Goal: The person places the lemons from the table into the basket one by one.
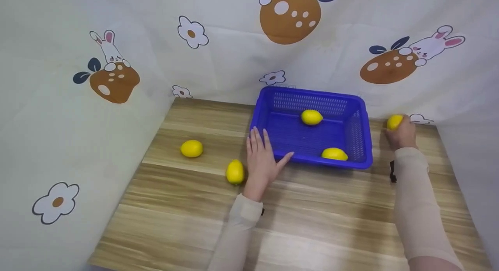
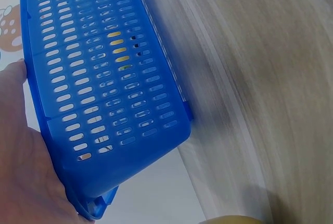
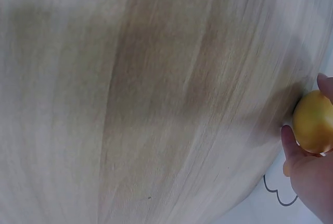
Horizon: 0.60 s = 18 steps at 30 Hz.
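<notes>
A blue plastic basket [image 1: 312,160] with slotted walls stands at the back of the wooden table, one lemon [image 1: 312,117] at its rear and another lemon [image 1: 334,154] by its front wall. On the basket's front left corner rests my left hand [image 1: 262,162], fingers straight and spread along the rim; the left wrist view shows that hand against the basket's slotted side [image 2: 99,78]. To the right of the basket, near the table's back edge, my right hand [image 1: 403,134] grips a lemon [image 1: 395,122]. In the right wrist view, fingers curve around this lemon [image 3: 315,122].
Just left of my left hand lies a lemon [image 1: 235,172], with another lemon [image 1: 191,148] farther left on the table [image 1: 163,220]. A white cloth [image 1: 218,64] printed with rabbits and flowers hangs behind the table and along its sides.
</notes>
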Each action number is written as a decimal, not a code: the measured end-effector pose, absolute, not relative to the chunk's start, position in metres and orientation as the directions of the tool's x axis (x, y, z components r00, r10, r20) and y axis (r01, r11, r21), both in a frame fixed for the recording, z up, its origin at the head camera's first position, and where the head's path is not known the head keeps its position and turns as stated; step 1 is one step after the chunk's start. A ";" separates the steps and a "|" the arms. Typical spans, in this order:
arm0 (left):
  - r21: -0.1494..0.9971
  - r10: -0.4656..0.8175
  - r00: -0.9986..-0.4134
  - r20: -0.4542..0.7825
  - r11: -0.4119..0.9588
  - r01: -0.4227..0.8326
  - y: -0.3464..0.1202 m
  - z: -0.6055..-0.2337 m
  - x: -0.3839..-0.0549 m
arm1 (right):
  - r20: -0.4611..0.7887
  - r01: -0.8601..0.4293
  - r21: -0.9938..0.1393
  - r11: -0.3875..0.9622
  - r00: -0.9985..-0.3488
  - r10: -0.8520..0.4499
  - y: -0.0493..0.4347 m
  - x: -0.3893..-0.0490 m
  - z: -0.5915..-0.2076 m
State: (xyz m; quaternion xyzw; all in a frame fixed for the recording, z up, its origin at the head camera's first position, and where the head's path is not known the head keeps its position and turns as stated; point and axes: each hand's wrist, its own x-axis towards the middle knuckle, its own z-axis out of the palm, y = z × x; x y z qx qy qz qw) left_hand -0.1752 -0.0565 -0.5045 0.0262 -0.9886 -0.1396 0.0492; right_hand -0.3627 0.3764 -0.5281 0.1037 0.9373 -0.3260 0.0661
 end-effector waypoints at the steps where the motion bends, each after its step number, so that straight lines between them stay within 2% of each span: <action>1: 0.277 -0.065 -0.994 0.090 0.960 -0.038 -0.057 -0.505 -0.175 | -0.191 0.238 -0.598 0.766 -0.970 0.152 0.376 -0.362 -0.528; 18: 0.277 -0.064 -0.993 0.101 0.960 -0.034 -0.057 -0.504 -0.174 | -0.166 0.218 -0.585 0.781 -0.975 0.148 0.380 -0.352 -0.518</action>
